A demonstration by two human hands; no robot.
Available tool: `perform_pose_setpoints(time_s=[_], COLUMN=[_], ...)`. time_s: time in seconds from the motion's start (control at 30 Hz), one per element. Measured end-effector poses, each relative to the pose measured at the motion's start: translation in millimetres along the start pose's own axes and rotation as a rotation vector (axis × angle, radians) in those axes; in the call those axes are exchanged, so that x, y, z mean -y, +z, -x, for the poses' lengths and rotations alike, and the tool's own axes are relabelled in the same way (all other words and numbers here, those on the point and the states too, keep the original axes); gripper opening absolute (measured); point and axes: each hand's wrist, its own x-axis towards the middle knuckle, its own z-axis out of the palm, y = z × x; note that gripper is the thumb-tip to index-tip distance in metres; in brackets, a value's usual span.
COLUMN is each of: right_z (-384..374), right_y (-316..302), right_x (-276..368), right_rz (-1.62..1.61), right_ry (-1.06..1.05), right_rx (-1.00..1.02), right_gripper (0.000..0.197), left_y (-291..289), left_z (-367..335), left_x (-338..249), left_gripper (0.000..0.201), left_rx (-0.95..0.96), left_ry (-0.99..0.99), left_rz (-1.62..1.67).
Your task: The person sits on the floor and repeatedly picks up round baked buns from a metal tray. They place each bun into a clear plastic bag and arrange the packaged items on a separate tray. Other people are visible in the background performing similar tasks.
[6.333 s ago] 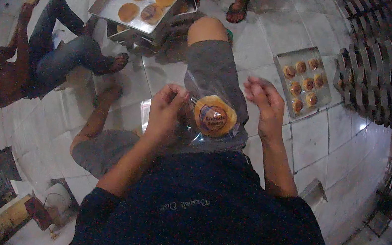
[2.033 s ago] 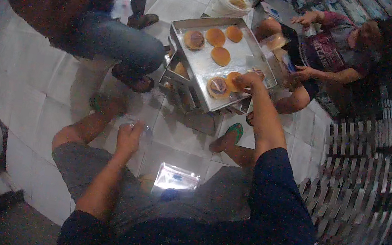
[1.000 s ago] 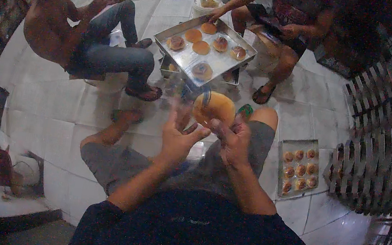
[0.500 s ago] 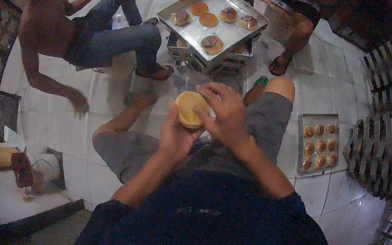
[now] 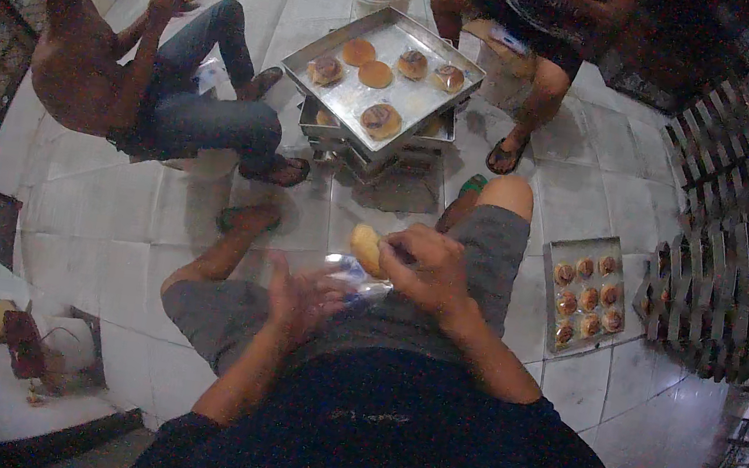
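A round golden bun [image 5: 366, 248] is tilted on edge in front of my lap, and my right hand [image 5: 432, 266] grips it by its right side. To the left, my left hand [image 5: 297, 298] is open, palm up with fingers spread, and holds nothing. Its fingertips reach the edge of some clear plastic bags [image 5: 351, 276] lying over my lap. Whether they touch the plastic, I cannot tell. Ahead of my hands, a square metal tray [image 5: 424, 99] on top of a stack holds several buns, some plain and some with dark topping.
On the floor at right lies another tray [image 5: 548, 302] with several topped buns, beside a dark slatted rack [image 5: 703, 280]. One person [image 5: 79, 87] sits at left holding a bun. Another person [image 5: 551, 67] sits at far right. A white tub [image 5: 381, 3] stands behind the stack.
My left hand has let go of the bun and opened beside the plastic. The bun, now in my right hand alone, has turned onto its edge. The person at left has brought both hands together.
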Motion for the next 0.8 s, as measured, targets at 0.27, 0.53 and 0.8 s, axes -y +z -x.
perform_pose_setpoints(time_s=[0.27, 0.53, 0.8], right_z=[19.9, 41.1, 43.5], right_y=[-38.7, -33.2, -12.3], right_x=[28.4, 82.6, 84.2], right_rz=[-0.336, -0.218, 0.153], right_ry=[0.130, -0.147, -0.227], right_rx=[0.079, 0.072, 0.315], right_gripper=[0.019, 0.016, 0.023], left_y=[45.3, 82.8, 101.6], left_z=[-39.4, -0.3, 5.3], left_x=[-18.7, -32.6, -33.3], left_gripper=[0.085, 0.095, 0.075], left_rx=[0.673, 0.634, 0.147], left_ry=[0.012, 0.128, 0.244], left_rz=[0.781, 0.598, 0.572])
